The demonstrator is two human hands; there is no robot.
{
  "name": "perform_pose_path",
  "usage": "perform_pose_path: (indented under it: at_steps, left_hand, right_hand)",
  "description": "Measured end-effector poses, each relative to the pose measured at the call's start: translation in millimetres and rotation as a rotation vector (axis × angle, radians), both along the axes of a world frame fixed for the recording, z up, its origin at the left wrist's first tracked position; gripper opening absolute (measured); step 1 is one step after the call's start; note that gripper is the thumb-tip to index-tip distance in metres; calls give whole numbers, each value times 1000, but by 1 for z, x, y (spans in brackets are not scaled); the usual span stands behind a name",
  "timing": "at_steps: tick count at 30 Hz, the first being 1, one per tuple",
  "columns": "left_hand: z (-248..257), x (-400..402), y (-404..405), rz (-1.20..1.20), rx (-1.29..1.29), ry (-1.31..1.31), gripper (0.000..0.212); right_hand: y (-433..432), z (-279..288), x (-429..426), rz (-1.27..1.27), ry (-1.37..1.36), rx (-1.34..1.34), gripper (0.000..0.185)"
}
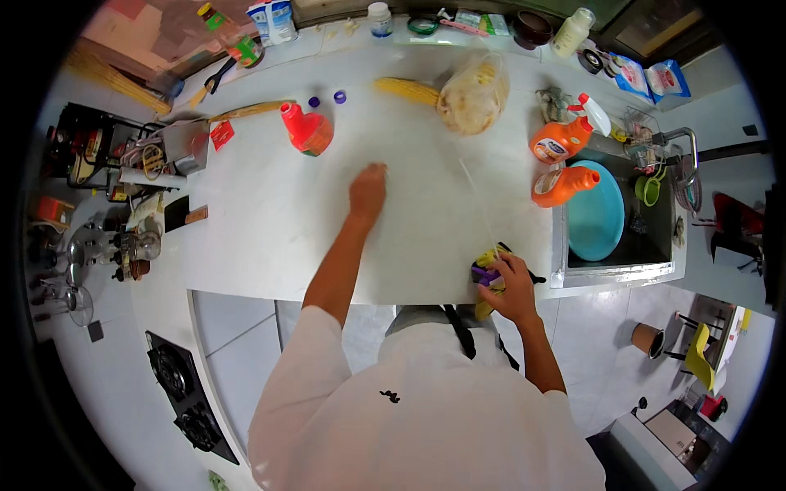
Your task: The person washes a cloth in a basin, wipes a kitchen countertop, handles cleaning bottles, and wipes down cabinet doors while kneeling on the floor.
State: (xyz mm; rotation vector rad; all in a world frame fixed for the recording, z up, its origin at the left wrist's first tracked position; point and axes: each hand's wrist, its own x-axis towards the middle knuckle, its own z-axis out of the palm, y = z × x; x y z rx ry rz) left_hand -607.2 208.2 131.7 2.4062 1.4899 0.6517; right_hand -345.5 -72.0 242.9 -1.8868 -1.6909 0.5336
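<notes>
My right hand [513, 285] grips a purple trigger spray head [488, 276] at the counter's front edge. A thin pale dip tube [476, 196] stretches from it over the white countertop [417, 245]. Yellow and black material [485, 255], perhaps a cloth or glove, is bunched around that hand and partly hidden by it. My left hand [367, 191] is above the middle of the counter with its fingers curled in; whether something small is inside is hidden. Beyond it stands a red spray bottle [308, 130] with an open neck, near two small purple rings [326, 99].
Two orange bottles [562, 141] without spray heads stand beside the sink [654, 236], which holds a blue basin [595, 215]. A white and red spray head [594, 115] leans behind them. A bagged item [470, 104] and a corn cob [405, 90] lie at the back. Left is a gas hob [190, 399].
</notes>
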Motion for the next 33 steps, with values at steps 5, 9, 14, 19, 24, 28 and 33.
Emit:
perform_pose_path:
  at_steps: [5,9,14,19,24,28,33]
  left_hand:
    - [53,-9,20,268,158,-347,15]
    - [49,-10,-43,223,52,-462,16]
    - [39,11,-122,286,-312,-617,19]
    - [41,26,-148,238,-183,-542,28]
    - [45,53,-142,47,-86,-459,34]
    - [49,95,-124,-99,-89,-470,44]
    - [78,212,-110,-376,-146,-612,68]
  right_hand:
    - [25,-15,-22,65,35,-50,40]
    - [84,-37,-59,28,2,-52,44]
    - [153,-31,-100,19,172,101,55]
    - [134,-40,-88,51,78,117,53]
    - [57,-35,-47,-174,-302,17,49]
    - [6,-23,-36,-345,-358,-132,60]
    - [-31,-74,-23,-412,-128,-204,79]
